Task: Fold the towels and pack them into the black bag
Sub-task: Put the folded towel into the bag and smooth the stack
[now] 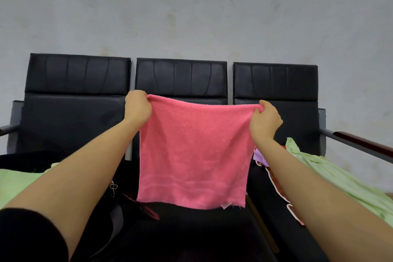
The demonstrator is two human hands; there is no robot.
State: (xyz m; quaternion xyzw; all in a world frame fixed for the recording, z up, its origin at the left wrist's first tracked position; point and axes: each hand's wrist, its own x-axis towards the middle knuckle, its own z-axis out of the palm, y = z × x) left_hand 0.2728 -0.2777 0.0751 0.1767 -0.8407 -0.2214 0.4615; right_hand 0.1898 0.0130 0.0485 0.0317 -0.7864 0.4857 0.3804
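A pink towel (193, 153) hangs flat in the air over the middle seat of a black bench. My left hand (137, 106) pinches its top left corner and my right hand (265, 119) pinches its top right corner, stretching the upper edge between them. A small white tag shows at the towel's lower right edge. The black bag (114, 208) lies low on the left and middle seats, with a metal clip and a dark red strap showing; most of it is hidden under my left arm.
A light green towel (331, 176) lies crumpled on the right seat with a purple cloth (260, 156) and a red-and-white patterned cloth (276, 185) beside it. Another green towel (14, 183) lies at the far left. Behind stand the bench backrests (180, 78); a metal-and-wood armrest (357, 142) juts out at the right.
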